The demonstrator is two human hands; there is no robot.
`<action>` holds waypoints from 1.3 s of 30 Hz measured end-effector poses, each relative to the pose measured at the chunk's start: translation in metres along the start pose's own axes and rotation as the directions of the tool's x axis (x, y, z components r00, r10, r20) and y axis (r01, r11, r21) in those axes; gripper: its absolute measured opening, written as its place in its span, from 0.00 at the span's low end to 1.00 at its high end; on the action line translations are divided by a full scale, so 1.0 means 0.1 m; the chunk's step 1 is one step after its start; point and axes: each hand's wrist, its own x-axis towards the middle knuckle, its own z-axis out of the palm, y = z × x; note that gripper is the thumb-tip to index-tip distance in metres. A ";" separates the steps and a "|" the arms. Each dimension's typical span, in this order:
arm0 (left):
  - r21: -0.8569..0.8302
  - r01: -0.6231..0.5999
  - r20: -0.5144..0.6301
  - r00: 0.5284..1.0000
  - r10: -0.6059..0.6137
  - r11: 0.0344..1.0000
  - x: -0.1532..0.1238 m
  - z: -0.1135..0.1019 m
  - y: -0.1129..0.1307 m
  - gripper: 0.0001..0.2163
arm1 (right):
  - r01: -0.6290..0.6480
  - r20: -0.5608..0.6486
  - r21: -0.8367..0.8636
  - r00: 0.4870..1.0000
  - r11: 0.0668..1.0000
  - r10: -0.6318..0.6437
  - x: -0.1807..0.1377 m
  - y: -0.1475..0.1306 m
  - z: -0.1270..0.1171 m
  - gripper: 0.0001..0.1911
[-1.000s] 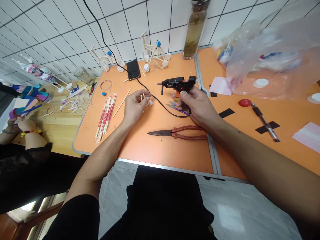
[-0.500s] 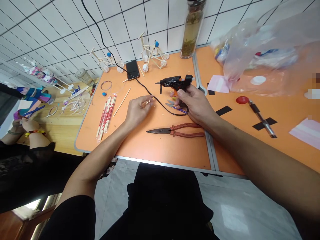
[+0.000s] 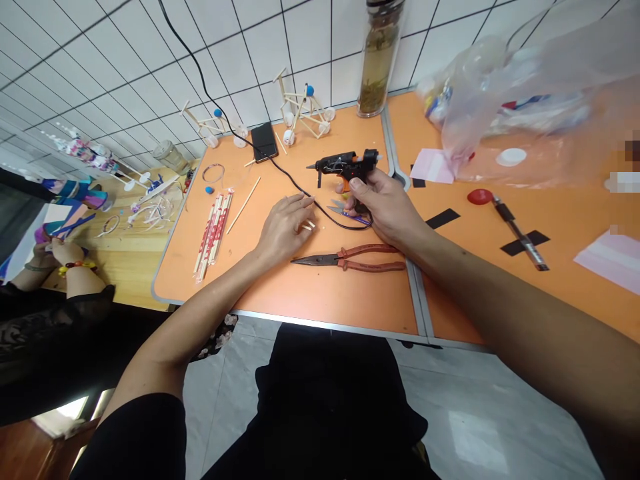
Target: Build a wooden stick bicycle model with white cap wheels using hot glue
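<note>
Gripping the glue gun (image 3: 338, 163) is the right hand (image 3: 389, 203); the half-curled left hand (image 3: 284, 224) holds short sticks (image 3: 311, 225); two stick models (image 3: 302, 112) look built, wrapped sticks (image 3: 215, 230) unused.

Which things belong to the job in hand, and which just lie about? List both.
In the job, it seems: glue gun in right hand; pale sticks in left hand; probably wrapped sticks.

Apparently just lying about: phone; pen; glass bottle.

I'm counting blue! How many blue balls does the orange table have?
3: a blue ball on each wooden-stick model, another on the orange tabletop. More may be hidden.
</note>
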 end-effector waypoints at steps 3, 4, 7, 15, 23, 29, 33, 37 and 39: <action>-0.010 0.002 0.104 0.995 -0.001 1.000 -0.02 -0.05 0.01 0.17 | 0.006 0.004 -0.010 1.000 1.000 -0.006 0.00 0.00 0.00 0.36; -0.017 0.010 0.140 0.990 -0.008 1.000 -0.03 -0.07 0.01 0.21 | 0.009 0.004 -0.011 1.000 1.000 -0.009 0.00 0.00 0.00 0.36; -0.072 0.009 0.218 0.976 0.006 0.997 -0.04 -0.17 -0.04 0.37 | 0.007 -0.003 -0.005 1.000 1.000 -0.007 0.00 0.00 0.00 0.37; -0.399 0.091 0.253 0.967 0.014 0.912 -0.03 -0.64 -0.42 0.52 | 0.005 -0.027 -0.032 1.000 0.999 -0.006 -0.01 -0.01 0.01 0.35; -0.446 0.080 0.344 0.935 0.089 0.891 0.13 -0.55 -0.58 0.49 | -0.025 -0.048 -0.036 0.999 0.999 0.023 -0.04 -0.04 -0.01 0.33; -0.431 0.040 0.354 0.926 0.129 0.901 0.16 -0.50 -0.55 0.46 | -0.016 -0.040 -0.055 0.999 0.998 0.013 -0.07 -0.09 -0.01 0.32; -0.426 0.047 0.341 0.933 0.112 0.903 0.12 -0.51 -0.54 0.43 | -0.044 -0.041 -0.046 0.998 0.998 0.043 -0.11 -0.17 0.04 0.32; -0.492 0.135 0.288 0.957 0.014 0.860 -0.01 -0.50 -0.53 0.42 | -0.058 -0.048 -0.042 0.997 0.997 0.056 -0.17 -0.27 0.13 0.30; -0.488 0.183 0.234 0.969 -0.074 0.854 -0.11 -0.48 -0.53 0.37 | -0.057 -0.046 -0.038 0.997 0.998 0.056 -0.20 -0.33 0.16 0.29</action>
